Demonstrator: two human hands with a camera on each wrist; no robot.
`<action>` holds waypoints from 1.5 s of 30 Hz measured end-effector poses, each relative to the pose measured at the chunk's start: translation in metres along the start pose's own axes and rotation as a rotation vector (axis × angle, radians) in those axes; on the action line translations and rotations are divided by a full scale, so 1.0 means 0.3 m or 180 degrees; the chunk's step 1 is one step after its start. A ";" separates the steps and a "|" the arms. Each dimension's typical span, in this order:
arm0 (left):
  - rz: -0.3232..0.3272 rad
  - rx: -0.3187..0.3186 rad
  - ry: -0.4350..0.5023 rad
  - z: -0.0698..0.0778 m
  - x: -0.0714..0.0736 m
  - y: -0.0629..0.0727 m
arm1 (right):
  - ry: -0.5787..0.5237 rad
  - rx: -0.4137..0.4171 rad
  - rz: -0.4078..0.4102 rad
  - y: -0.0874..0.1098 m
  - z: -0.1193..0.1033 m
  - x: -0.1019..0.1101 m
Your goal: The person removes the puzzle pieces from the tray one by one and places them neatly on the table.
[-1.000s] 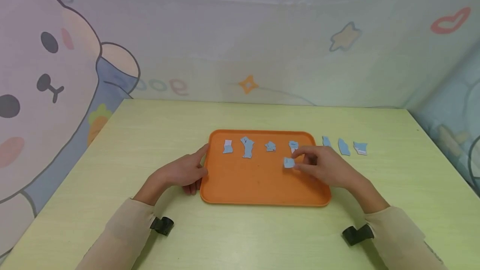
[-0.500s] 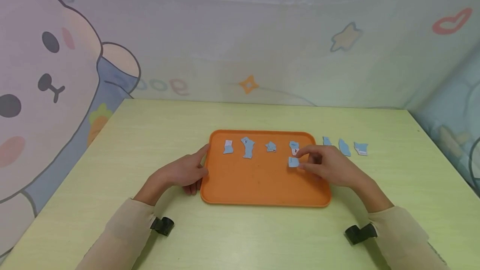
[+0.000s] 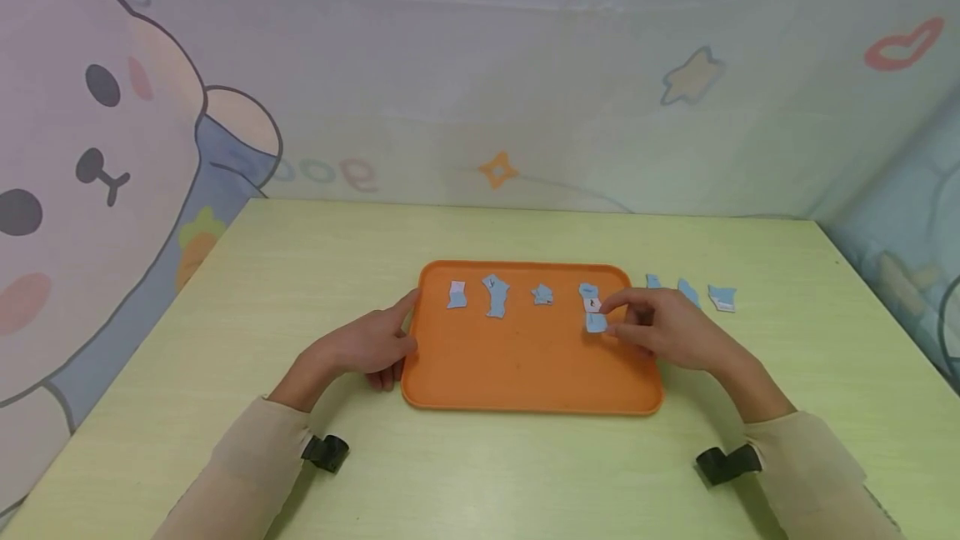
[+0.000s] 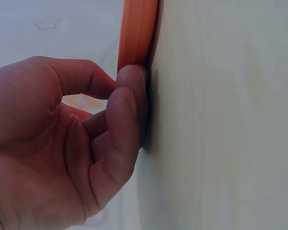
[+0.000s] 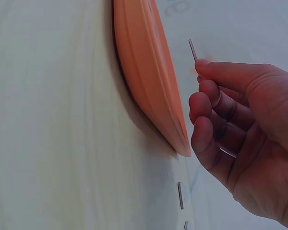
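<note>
In the head view my right hand (image 3: 660,323) pinches a small light-blue puzzle piece (image 3: 596,323) between thumb and index finger. It overlaps the lower end of a blue-and-white piece (image 3: 589,293) on the orange tray (image 3: 517,373). From the right wrist view, the held puzzle piece (image 5: 192,49) shows edge-on as a thin strip, raised above the tray rim (image 5: 149,86). My left hand (image 3: 371,342) grips the tray's left edge, thumb and index finger at the rim and the other fingers curled beside it. The left wrist view shows those curled fingers (image 4: 122,120) against the tray edge (image 4: 137,33).
Along the tray's upper part lie a pink-and-blue piece (image 3: 457,294), a long Y-shaped piece (image 3: 496,297) and a small jagged piece (image 3: 542,295). Right of the tray, on the pale table (image 3: 480,482), are more pieces, including one with a white strip (image 3: 722,298).
My right hand has moved a little to the right with its puzzle piece, bringing it to the lower end of the blue-and-white piece. The left hand has stayed at the tray edge.
</note>
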State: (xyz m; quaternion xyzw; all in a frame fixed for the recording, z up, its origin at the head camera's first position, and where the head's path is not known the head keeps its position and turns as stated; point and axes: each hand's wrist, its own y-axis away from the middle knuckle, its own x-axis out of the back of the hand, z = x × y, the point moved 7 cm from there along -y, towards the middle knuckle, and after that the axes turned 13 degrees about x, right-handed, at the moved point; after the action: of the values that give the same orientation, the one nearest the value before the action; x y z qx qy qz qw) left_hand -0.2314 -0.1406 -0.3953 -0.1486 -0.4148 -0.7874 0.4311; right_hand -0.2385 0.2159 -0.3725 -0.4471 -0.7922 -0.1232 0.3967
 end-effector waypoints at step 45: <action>0.0011 -0.0040 0.0015 -0.006 -0.002 -0.013 | -0.0090 -0.0345 0.0142 0.081 0.169 0.097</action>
State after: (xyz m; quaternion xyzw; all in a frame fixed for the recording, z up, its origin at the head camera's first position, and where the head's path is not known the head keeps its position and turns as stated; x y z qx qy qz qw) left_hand -0.2339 -0.1407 -0.3987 -0.1502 -0.4086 -0.7896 0.4325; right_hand -0.2535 0.2754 -0.3882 -0.4872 -0.7797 -0.1506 0.3634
